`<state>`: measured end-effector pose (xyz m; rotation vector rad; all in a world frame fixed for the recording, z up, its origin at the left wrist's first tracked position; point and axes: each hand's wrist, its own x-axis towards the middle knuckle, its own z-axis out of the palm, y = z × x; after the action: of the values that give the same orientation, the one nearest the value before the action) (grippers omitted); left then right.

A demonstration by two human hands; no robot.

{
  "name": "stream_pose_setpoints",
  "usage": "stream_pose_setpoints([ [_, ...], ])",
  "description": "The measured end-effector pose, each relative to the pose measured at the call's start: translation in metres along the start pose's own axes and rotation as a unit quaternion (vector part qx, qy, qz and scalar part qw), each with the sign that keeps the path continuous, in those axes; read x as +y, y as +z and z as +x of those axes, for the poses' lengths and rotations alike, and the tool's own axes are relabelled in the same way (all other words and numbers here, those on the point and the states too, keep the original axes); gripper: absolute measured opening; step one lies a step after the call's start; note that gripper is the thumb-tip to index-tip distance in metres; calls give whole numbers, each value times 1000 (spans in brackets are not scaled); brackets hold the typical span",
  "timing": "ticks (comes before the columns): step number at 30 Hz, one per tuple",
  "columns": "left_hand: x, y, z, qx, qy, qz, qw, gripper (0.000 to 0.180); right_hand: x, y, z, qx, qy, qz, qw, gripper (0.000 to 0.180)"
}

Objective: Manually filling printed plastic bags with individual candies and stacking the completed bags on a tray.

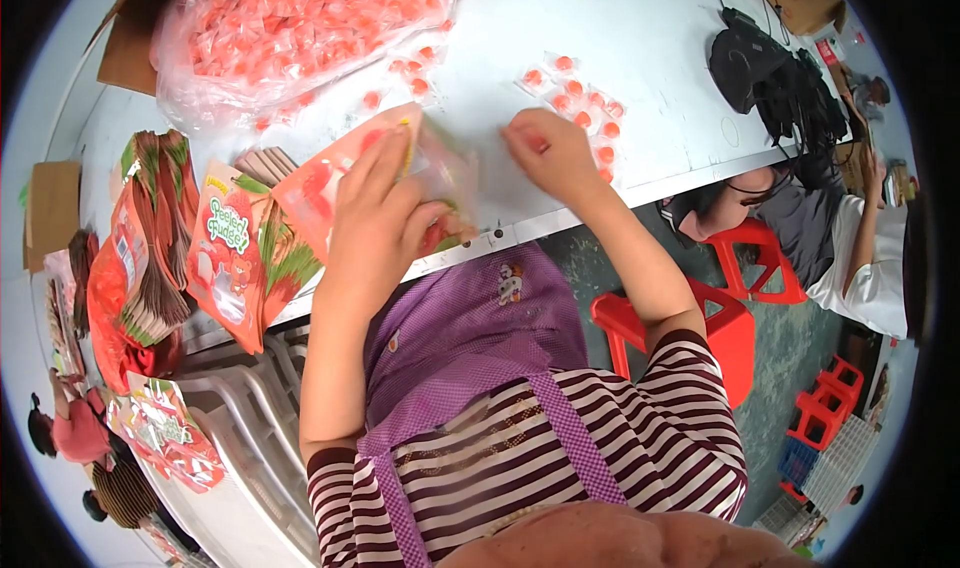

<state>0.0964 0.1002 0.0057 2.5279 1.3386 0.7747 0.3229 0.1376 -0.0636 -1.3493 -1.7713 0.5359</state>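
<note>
My left hand (385,193) grips a pink printed pouch (318,190) at the table's front edge. The pouch's clear side faces right, and something red shows by my fingertips. My right hand (552,160) is closed just right of the pouch, apart from it, with a small red wrapped candy (537,142) showing at its curled fingers. Beyond and beside that hand, several clear-wrapped red candies (572,89) lie loose on the white table (490,38). A few more lie between the pouch and a large clear plastic bag (440,13) full of the same candies.
Left of my left hand, stacked printed pouches (225,258) and another pouch bundle (150,238) lie along the edge. A cardboard box (130,53) stands back left. Black bags (755,63) sit at right. Red stools (725,343) and a seated person (860,258) are to the right; plastic crates (235,418) stand lower left.
</note>
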Motion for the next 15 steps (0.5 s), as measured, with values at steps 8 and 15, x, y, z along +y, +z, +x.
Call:
stream_pose_setpoints([
  [8, -5, 44, 18, -78, -18, -102, 992, 16, -9, -28, 32, 214, 273, 441, 828, 18],
  [15, 3, 57, 28, -92, -31, -179, 979, 14, -46, 4, 31, 211, 227, 616, 724, 21],
])
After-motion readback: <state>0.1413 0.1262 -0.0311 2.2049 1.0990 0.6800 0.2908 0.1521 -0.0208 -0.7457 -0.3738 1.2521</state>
